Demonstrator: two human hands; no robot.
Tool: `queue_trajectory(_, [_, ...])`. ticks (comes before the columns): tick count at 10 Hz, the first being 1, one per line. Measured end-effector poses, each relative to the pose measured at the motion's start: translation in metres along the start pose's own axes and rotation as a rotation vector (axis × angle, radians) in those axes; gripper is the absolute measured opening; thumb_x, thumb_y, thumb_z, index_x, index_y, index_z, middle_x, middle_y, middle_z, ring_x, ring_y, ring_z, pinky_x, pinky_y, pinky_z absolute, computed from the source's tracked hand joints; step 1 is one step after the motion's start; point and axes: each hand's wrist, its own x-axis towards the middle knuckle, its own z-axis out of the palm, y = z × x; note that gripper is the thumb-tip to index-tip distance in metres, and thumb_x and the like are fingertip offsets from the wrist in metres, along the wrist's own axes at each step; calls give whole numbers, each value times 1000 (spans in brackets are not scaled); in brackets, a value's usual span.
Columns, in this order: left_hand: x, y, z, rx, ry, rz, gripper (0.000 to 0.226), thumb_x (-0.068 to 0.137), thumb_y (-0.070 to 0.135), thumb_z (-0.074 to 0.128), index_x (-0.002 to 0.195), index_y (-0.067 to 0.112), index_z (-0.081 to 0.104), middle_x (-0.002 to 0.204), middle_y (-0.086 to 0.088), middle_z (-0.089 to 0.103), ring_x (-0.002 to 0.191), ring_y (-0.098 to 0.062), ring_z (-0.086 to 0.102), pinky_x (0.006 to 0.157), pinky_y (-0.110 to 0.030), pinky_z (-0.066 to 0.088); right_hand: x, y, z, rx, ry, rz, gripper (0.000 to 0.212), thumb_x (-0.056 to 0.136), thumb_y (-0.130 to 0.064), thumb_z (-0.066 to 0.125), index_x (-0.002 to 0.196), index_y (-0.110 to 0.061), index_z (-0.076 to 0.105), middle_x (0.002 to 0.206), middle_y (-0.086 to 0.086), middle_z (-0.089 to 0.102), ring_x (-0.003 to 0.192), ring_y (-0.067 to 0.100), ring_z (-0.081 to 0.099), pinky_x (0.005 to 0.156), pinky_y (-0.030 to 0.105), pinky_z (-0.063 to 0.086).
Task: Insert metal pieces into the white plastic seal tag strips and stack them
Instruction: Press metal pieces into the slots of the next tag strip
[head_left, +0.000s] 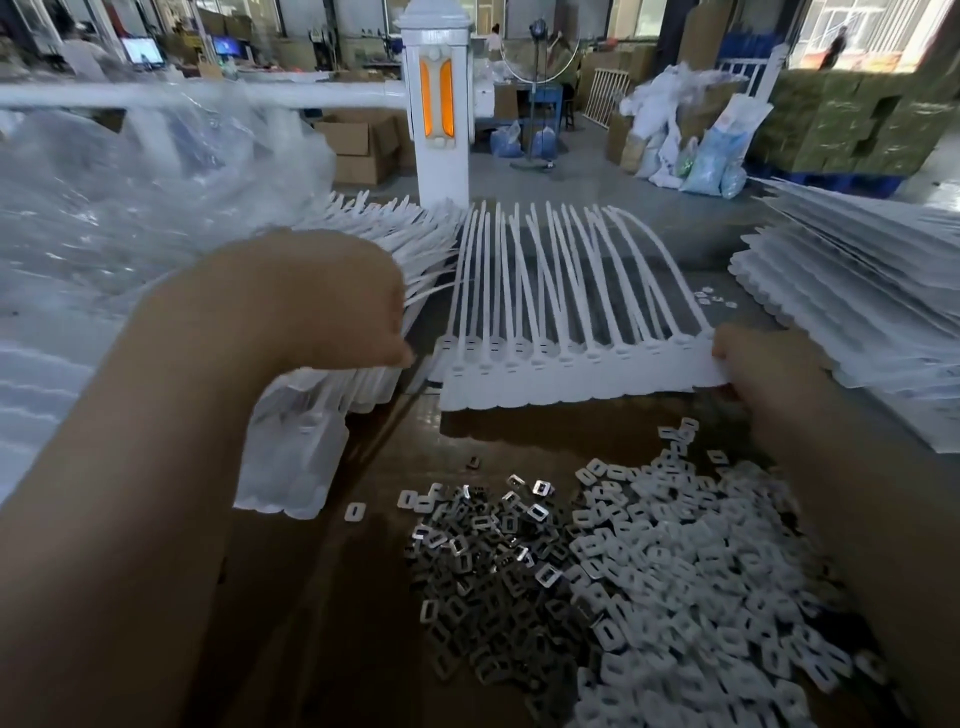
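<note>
We pinched the seal tag strip at its right end with our right hand, just beyond the metal pieces, left hand clenched on the stacked strips, and judged level lifting best.

The seal tag strips are matt white plastic, smooth; the metal pieces are bright, glossy steel-grey, many glaring white; the counter is dark brown and faintly glossy; the bags at left are clear, shiny, crinkled plastic film
</note>
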Motion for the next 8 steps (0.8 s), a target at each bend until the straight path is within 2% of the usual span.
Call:
queue_trajectory(1, [5,17,7,-91,96,230,38,91,51,58,124,32,56,127,6,56,100,-13,50,85,-31,39,12,8,-8,-307,-5,-173,24,94,-27,46,87,-6,57,66,3,46,57,19,43,59,26,40])
queue_trajectory(2, [16,45,34,-14,6,379,61,93,51,55,147,35,33,148,3,40,130,-21,44,108,-45,35,7,12,-13,-777,84,-418,42,90,-40,40,72,-4,52,64,8,48,61,25,43,66,35,38])
queue_trajectory(3, [29,69,57,-91,8,398,61,100,44,45,154,31,20,161,-3,23,147,-27,22,117,-52,19,9,12,-13,-839,294,-657,26,91,-30,46,78,-7,50,61,6,45,65,27,45,65,35,34])
queue_trajectory(4, [41,75,68,-204,-25,338,55,104,38,37,155,31,17,164,-2,14,150,-28,11,119,-58,15,-8,5,-6,-685,3,-807,13,95,-30,53,86,-24,58,71,-5,59,63,13,54,56,26,35])
queue_trajectory(5, [50,70,69,-290,-87,322,48,104,32,39,151,35,28,158,-3,25,146,-30,20,116,-56,24,-30,-2,4,-550,-517,-820,9,91,-32,64,84,-38,64,79,-19,65,73,-2,61,56,10,40])
queue_trajectory(6, [55,62,71,-387,-92,365,39,100,28,48,137,39,47,132,1,42,128,-24,41,105,-42,38,-50,-8,12,-485,-907,-878,18,84,-25,74,80,-43,71,77,-26,69,74,-6,63,63,6,45])
queue_trajectory(7, [58,58,75,-463,-75,394,36,94,27,60,125,43,52,113,9,42,107,-14,43,94,-39,41,-61,-4,24,-480,-1075,-899,16,79,-23,80,89,-36,77,82,-24,70,77,-3,66,72,11,49])
queue_trajectory(8, [62,57,79,-520,-64,399,36,89,27,66,117,46,53,107,13,42,101,-10,39,91,-36,42,-67,0,32,-519,-1088,-908,25,75,-33,83,98,-37,76,86,-17,69,82,1,64,76,22,52])
